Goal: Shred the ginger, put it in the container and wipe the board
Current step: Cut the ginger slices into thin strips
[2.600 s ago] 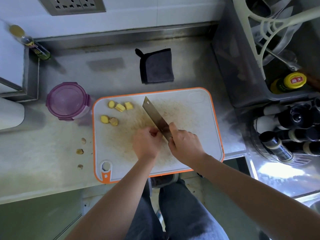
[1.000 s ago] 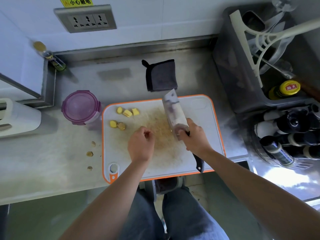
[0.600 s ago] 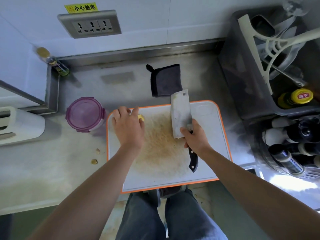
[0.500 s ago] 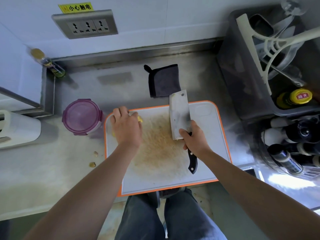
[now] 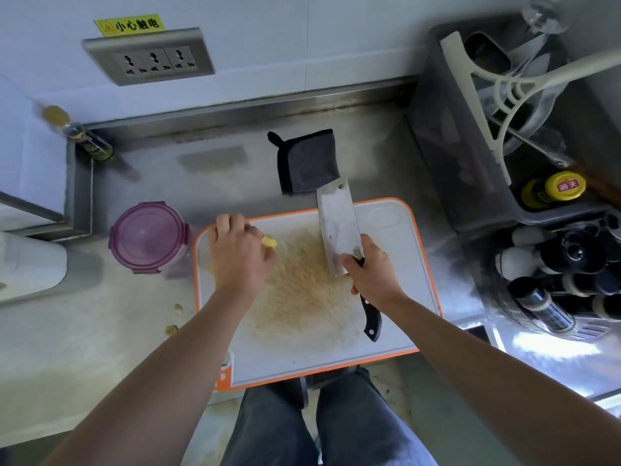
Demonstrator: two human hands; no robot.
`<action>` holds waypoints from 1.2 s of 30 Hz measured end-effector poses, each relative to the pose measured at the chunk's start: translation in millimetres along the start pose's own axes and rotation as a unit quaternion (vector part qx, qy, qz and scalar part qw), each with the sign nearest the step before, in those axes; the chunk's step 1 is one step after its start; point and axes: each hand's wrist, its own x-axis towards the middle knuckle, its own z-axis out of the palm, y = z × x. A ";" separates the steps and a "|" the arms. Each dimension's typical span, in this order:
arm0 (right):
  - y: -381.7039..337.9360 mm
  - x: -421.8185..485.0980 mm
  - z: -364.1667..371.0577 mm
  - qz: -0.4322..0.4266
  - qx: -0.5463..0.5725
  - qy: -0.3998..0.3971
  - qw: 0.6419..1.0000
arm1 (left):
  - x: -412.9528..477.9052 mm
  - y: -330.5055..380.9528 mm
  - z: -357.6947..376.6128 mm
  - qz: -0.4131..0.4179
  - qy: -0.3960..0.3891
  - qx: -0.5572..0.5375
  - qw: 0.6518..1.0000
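Observation:
A white cutting board (image 5: 389, 297) with an orange rim and a brown-stained middle lies on the steel counter. My left hand (image 5: 237, 252) covers the ginger pieces at the board's far left corner; one yellow ginger piece (image 5: 270, 242) shows beside my thumb, the others are hidden, and whether the fingers hold any is unclear. My right hand (image 5: 371, 269) grips a cleaver (image 5: 337, 227) near the blade, which lies flat and points away from me. A purple-lidded container (image 5: 148, 237) stands left of the board, lid closed. A folded dark cloth (image 5: 307, 161) lies behind the board.
Small ginger scraps (image 5: 174, 317) lie on the counter left of the board. A grey bin (image 5: 477, 146) with utensils and a yellow-capped bottle (image 5: 554, 190) stands at right, above dark bottles (image 5: 571, 280). A small bottle (image 5: 84, 139) sits in the back left corner.
My left hand moved from the board's middle to the ginger pieces at the far left. My right hand turned the cleaver from cutting to lying flat, pointing away.

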 end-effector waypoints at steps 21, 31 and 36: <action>34.3 -44.6 -18.0 -0.139 -0.230 0.021 0.963 | -65.6 87.5 7.4 0.037 -0.093 -0.104 0.990; 36.0 -48.6 -7.0 -0.144 -0.302 0.000 0.942 | -76.9 92.4 0.2 -0.220 -0.111 -0.396 0.885; 29.6 -51.2 -6.2 -0.153 -0.304 0.005 0.940 | -68.3 97.4 13.6 -0.312 -0.137 -0.454 0.823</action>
